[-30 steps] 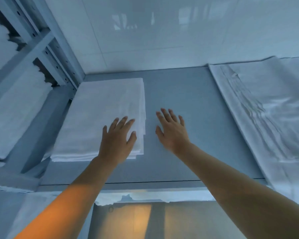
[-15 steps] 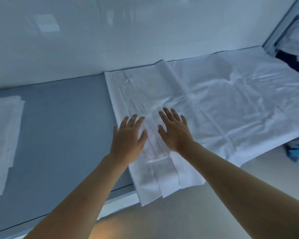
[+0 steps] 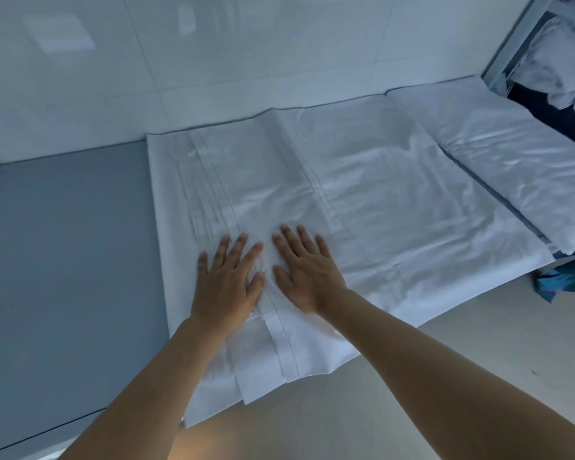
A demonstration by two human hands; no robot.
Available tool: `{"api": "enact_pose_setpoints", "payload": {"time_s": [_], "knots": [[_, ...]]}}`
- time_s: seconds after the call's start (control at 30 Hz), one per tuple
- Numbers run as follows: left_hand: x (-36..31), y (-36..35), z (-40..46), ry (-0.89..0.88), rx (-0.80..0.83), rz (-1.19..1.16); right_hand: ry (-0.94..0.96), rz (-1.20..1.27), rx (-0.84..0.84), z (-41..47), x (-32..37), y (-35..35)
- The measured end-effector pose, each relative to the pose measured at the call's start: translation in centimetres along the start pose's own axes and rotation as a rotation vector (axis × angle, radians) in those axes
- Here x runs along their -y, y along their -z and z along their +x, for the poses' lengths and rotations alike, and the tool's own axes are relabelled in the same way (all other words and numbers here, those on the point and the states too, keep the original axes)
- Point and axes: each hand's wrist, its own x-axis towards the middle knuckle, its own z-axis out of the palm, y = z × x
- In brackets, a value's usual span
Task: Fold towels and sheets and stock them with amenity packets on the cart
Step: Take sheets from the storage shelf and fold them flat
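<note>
At frame centre, I flatten the sheet (image 3: 362, 200).
Left hand (image 3: 228, 280) and right hand (image 3: 307, 272) lie spread, gripping nothing, pressing layers smooth for folding.

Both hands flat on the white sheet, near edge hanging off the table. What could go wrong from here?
1. The sheet's near corner overhangs the table; its weight may drag the layers off.
2. Left hand and right hand press only one spot, so stacked edges may shift apart.
3. Wrinkles at right could get folded in.

left hand (image 3: 228, 282) flat, fingers spread | right hand (image 3: 307, 272) flat, fingers spread
</note>
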Motion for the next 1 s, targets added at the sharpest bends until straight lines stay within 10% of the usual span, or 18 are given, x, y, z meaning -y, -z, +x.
{"api": "enact_pose_setpoints", "payload": {"time_s": [0.7,1.0], "knots": [[17.5,4.7,-14.4,0.006,0.022,0.021,0.022,0.061,0.009,-2.4,22.6,-4.6],[9.4,5.3,-10.0,0.137,-0.005,-0.017,0.069,0.035,-0.015,1.4,9.6,-0.3]]}}
